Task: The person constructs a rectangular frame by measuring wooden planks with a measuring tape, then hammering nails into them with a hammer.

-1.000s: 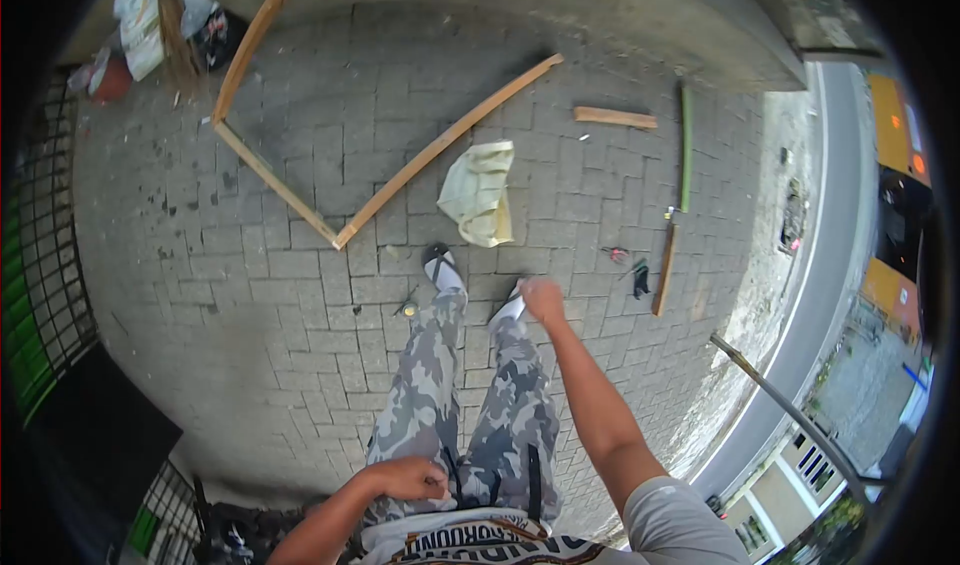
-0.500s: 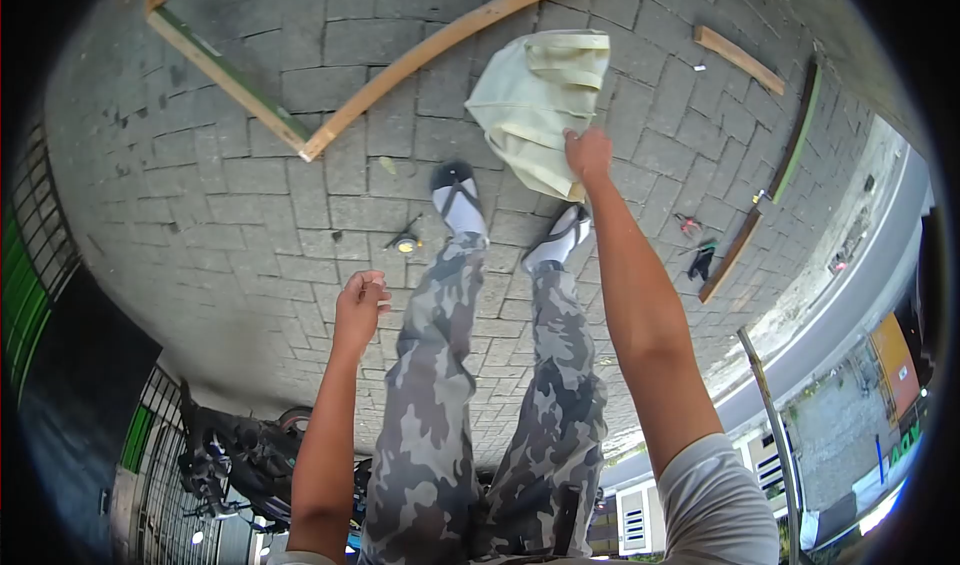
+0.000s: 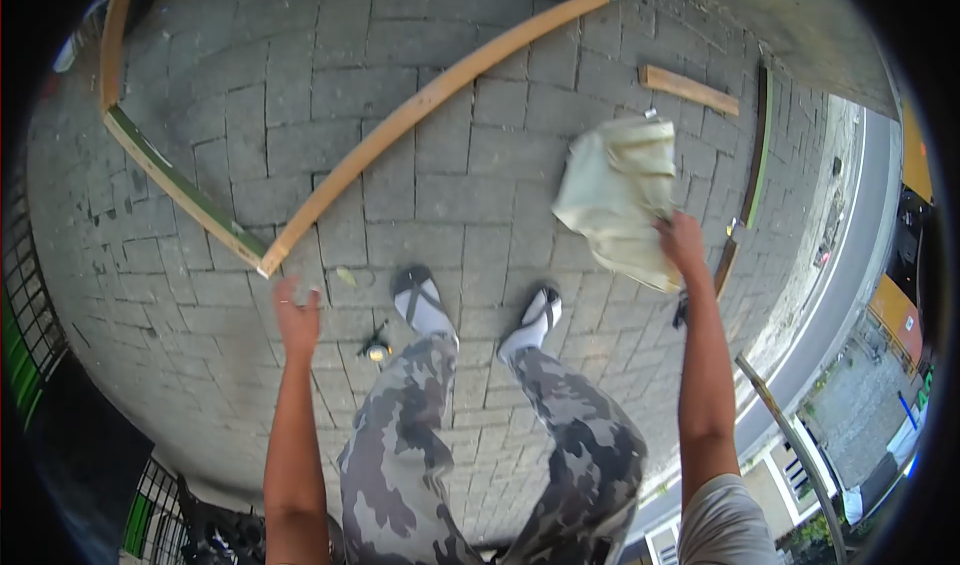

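A pale cream cloth bag [image 3: 615, 200] hangs over the paving at the right of centre, its lower right edge gripped by my right hand [image 3: 682, 245]. My left hand [image 3: 297, 317] is empty with its fingers apart, just below the corner where a long wooden strip [image 3: 430, 100] meets a green-sided wooden piece [image 3: 185, 190]. A small yellow and black tape measure [image 3: 376, 350] lies on the paving between my left hand and my feet.
A short wooden piece [image 3: 690, 90] lies at the upper right, with a long green-sided strip [image 3: 762, 150] beside it. Another wooden strip [image 3: 112, 40] is at the upper left. A motorcycle [image 3: 215, 525] stands at the lower left, and a road runs along the right.
My right hand has carried the bag to the right, over the dark items there. My left hand has moved left and its fingers have spread. The view has shifted and my legs are further apart.
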A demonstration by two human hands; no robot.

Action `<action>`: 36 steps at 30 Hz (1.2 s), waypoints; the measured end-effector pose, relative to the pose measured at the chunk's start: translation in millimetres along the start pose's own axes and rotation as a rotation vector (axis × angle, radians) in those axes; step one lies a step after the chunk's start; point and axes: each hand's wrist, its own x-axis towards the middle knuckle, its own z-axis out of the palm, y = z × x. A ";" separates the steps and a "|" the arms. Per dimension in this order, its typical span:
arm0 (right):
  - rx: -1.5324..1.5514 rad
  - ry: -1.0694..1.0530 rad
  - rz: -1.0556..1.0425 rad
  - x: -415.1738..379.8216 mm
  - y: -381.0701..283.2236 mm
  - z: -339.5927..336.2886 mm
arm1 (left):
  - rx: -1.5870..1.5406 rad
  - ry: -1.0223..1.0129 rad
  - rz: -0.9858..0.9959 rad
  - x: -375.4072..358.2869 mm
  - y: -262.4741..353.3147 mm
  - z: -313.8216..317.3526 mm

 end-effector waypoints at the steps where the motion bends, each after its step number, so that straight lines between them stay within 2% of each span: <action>1: -0.052 0.017 0.041 9.7 21.7 -6.3 | -0.006 0.114 -0.125 29.1 -8.1 -2.9; 2: -0.096 -0.011 0.048 21.3 41.4 -12.3 | -0.016 0.223 -0.253 54.9 -22.1 -4.3; 5: -0.282 -0.029 0.075 45.9 85.6 -23.0 | 0.128 0.534 -0.445 110.0 -128.0 19.1; 6: -0.279 0.009 0.139 55.4 69.4 -38.2 | 0.193 0.610 -0.496 124.0 -157.6 28.6; 8: -0.268 0.084 0.277 58.5 4.6 -73.5 | 0.108 0.552 -0.654 147.2 -179.8 28.8; 10: -0.305 0.558 -0.040 109.4 -23.2 -62.0 | -0.117 0.559 -0.628 165.8 -168.7 35.1; 12: -0.071 0.520 -0.336 170.7 -75.7 -45.2 | -0.290 0.556 -0.572 171.6 -159.2 33.9; 14: -0.102 0.572 -0.617 211.3 -148.0 -33.3 | -0.385 0.517 -0.490 161.9 -151.3 27.7; 17: -0.339 0.651 -0.810 244.4 -221.7 -38.6 | -0.517 0.541 -0.463 167.2 -152.7 30.8; 19: -0.392 0.563 -0.880 273.8 -238.7 -24.1 | -0.532 0.439 -0.523 175.0 -184.8 36.1; 22: -0.518 0.369 -0.833 295.7 -251.1 -24.3 | -0.525 0.401 -0.585 161.7 -135.2 20.4; 25: -0.562 0.429 -0.907 297.8 -250.3 -21.0 | -0.396 0.451 -0.543 135.8 -133.5 26.0; 28: -0.649 0.329 -0.957 287.3 -241.1 -8.6 | -0.394 0.337 -0.621 93.2 -120.9 16.8; 30: -0.628 0.379 -1.033 274.4 -224.8 13.0 | -0.348 0.439 -0.637 60.2 -142.8 42.3; 32: -0.640 0.289 -1.051 233.9 -224.1 23.0 | -0.377 0.389 -0.634 22.7 -158.6 48.2; 34: -0.611 0.302 -1.179 203.0 -217.1 40.5 | -0.357 0.390 -0.670 -18.9 -190.9 65.1; 36: -0.615 0.252 -1.218 171.3 -221.5 55.6 | -0.346 0.393 -0.698 -50.5 -214.8 67.0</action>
